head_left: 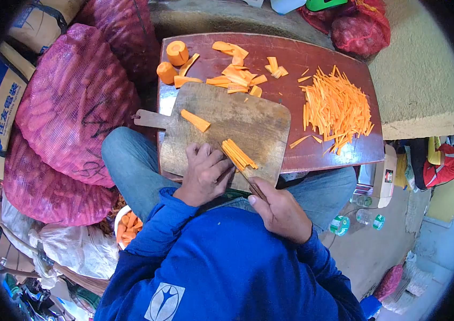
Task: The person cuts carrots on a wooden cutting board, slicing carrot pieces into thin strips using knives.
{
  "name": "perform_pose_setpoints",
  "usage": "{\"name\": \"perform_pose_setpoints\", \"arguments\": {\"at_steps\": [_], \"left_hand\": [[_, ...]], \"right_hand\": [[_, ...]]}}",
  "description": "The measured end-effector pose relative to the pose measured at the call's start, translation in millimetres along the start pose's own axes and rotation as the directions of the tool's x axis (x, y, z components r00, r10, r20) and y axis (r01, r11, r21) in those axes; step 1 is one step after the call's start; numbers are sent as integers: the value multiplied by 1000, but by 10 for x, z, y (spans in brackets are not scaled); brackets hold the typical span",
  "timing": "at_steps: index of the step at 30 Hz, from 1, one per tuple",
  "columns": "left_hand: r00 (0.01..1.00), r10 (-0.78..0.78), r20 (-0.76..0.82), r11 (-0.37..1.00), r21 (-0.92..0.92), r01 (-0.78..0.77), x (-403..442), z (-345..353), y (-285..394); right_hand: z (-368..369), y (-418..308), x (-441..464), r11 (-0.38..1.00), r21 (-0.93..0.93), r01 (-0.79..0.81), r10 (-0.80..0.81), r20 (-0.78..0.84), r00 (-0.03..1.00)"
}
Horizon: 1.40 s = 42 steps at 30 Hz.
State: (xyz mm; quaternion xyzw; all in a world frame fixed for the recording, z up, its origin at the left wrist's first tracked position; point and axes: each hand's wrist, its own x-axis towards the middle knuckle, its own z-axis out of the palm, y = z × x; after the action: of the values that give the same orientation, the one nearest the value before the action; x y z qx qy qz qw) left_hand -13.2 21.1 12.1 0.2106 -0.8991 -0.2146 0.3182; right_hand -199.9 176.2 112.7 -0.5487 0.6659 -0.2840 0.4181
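A worn wooden cutting board (259, 120) lies on the table before me. My right hand (280, 211) grips a knife (256, 187) by its handle, the blade pointing up-left toward a small bundle of carrot sticks (239, 154) on the board. Beside that bundle my left hand (205, 174) rests on the board's near edge, fingers curled; what lies under them is hidden. One flat carrot slice (195, 120) sits farther up the board. To the right is a heap of carrot shreds (339, 109). Carrot slices (237, 75) and two thick carrot chunks (177, 53) lie beyond the board.
The reddish wooden table (302, 51) stands over my knees. Red mesh sacks (77, 107) are piled at left, near a white bucket (121, 227) of carrot pieces. Plastic bottles (339, 224) lie on the floor at right. A concrete ledge (227, 18) runs behind.
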Motion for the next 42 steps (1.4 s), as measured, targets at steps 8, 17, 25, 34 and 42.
{"name": "perform_pose_setpoints", "arguments": {"at_steps": [8, 17, 25, 34, 42], "left_hand": [[1000, 0, 13, 1000, 13, 0, -2, -4, 6], [1000, 0, -9, 1000, -5, 0, 19, -3, 22], [1000, -17, -24, 1000, -6, 17, -21, 19, 14], [999, -32, -13, 999, -20, 32, -32, 16, 13], [1000, -13, -23, 1000, -12, 13, -16, 7, 16]], "right_hand": [[21, -32, -31, 1000, -8, -10, 10, 1, 1000], [47, -13, -4, 1000, -10, 11, -11, -6, 1000], [79, 42, 98, 998, -55, -34, 35, 15, 999], [16, -31, 83, 998, 44, -51, 50, 20, 999], [17, -37, 104, 998, 25, -51, 50, 36, 998]]}}
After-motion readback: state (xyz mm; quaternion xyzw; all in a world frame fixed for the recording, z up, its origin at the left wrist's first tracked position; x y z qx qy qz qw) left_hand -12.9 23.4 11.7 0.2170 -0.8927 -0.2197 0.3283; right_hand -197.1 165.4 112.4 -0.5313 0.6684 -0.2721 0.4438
